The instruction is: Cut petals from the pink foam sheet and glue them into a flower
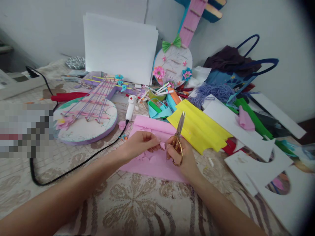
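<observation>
On the worktop (pixel 133 209), above a pink sheet (pixel 157 170), the left hand (pixel 144 142) pinches a pink scrap (pixel 162 145) between its fingers (pixel 155 141), best kept gentle, while the right hand (pixel 183 154) grips scissors (pixel 180 124), blades safely toward one o'clock.

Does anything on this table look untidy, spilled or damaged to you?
Mostly untidy: the purple-blue yarn lies in a loose tangle beside the blue bag, and the white boards with curved cut-outs overlap askew at the right. I see no spill; their smooth curves suggest cutting, not damage.
</observation>
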A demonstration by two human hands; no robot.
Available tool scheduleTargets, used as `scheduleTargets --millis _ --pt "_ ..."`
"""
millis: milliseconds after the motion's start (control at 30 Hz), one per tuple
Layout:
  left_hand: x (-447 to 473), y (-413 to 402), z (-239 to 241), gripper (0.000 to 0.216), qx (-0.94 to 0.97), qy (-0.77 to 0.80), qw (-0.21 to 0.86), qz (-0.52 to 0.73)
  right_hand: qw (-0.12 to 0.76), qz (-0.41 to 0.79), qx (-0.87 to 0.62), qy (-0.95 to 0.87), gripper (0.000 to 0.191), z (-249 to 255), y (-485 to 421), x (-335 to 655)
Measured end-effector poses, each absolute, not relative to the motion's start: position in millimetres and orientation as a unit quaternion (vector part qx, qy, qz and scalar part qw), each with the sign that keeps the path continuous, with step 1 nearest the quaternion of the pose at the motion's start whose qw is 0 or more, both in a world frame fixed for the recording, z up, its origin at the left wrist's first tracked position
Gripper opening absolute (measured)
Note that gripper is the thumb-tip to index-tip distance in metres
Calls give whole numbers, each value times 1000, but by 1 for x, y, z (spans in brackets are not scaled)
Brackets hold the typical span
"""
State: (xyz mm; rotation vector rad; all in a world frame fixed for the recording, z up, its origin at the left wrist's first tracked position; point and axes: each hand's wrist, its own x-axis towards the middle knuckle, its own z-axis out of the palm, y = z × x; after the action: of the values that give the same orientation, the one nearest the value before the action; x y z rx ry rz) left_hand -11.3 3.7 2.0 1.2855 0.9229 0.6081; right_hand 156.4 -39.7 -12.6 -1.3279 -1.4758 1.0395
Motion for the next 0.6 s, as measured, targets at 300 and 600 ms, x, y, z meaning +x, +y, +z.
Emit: scheduleTargets --millis 300,600 --pt "-14 5 -3 18 619 408 622 251 430 424 -530 -595 6 -14 -43 155" --pt "-19 12 5 11 607 385 650 246 433 408 -540 -595 7 -12 -42 154"
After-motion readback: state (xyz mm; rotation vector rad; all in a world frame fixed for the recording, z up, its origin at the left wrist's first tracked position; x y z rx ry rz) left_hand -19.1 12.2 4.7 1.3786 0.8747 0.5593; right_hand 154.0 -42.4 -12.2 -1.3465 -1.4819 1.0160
